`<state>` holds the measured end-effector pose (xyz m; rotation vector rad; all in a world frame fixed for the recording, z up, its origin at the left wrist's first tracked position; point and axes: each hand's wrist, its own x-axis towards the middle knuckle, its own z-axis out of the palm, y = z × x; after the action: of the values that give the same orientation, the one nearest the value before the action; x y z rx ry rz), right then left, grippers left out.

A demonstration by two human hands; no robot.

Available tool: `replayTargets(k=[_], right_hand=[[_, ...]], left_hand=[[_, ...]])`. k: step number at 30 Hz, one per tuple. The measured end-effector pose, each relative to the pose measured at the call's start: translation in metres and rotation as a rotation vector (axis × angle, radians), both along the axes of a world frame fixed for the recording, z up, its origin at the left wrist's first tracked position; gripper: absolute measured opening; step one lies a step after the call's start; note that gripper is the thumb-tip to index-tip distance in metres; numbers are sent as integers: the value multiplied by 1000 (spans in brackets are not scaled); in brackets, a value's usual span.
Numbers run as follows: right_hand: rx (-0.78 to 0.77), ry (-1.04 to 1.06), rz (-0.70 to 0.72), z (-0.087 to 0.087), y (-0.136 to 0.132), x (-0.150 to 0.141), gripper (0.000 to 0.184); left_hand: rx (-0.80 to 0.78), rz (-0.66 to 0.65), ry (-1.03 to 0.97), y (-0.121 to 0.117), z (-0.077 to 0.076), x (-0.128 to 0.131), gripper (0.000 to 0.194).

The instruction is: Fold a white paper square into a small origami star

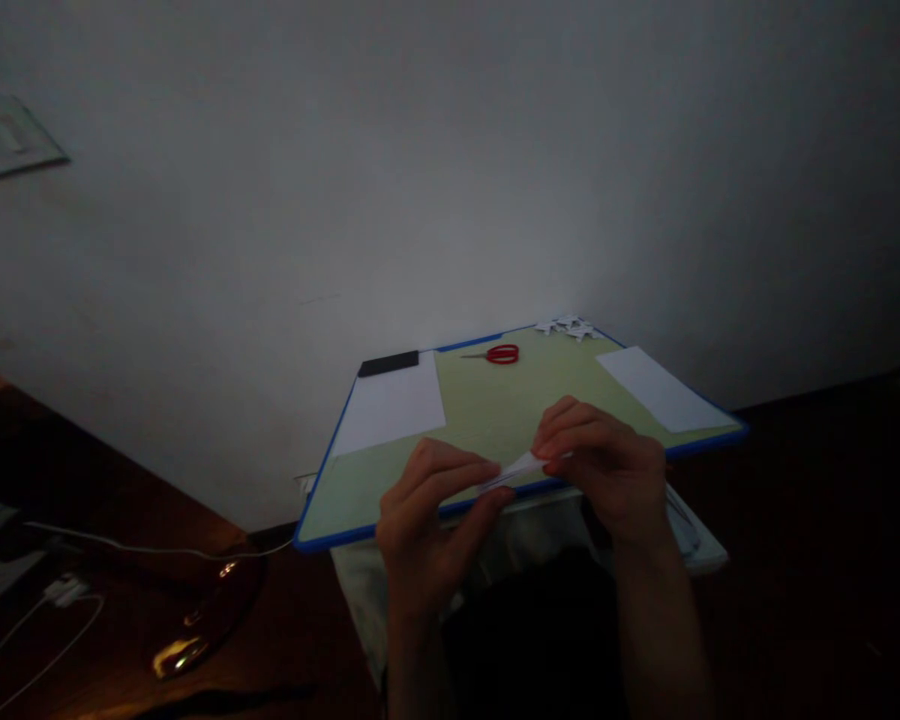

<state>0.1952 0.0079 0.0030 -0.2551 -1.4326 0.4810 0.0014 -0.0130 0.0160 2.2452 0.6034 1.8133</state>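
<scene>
A small folded piece of white paper (523, 464) is held between my two hands, above the near edge of the green board. My left hand (436, 500) pinches its left end between thumb and fingers. At the other end, my right hand (601, 458) grips the paper with closed fingertips, which hide part of it. Beyond the hands, red-handled scissors (502, 354) lie on the board with their blades toward the left.
The green board (525, 385) has a blue rim and stands against a wall. White sheets (401, 400) lie at its left, under a dark flat object (388, 364). More white paper (664, 390) lies right, near several folded paper pieces (570, 326). A white cable (157, 548) runs at left.
</scene>
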Motion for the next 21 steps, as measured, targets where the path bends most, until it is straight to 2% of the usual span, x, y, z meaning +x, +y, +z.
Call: replayTargets(k=[14, 21], right_hand=[[4, 6, 55, -3, 3, -1, 24], [4, -7, 55, -3, 3, -1, 26]], left_hand=[[34, 13, -46, 2, -2, 3, 27], [-21, 61, -77, 3, -3, 2, 24]])
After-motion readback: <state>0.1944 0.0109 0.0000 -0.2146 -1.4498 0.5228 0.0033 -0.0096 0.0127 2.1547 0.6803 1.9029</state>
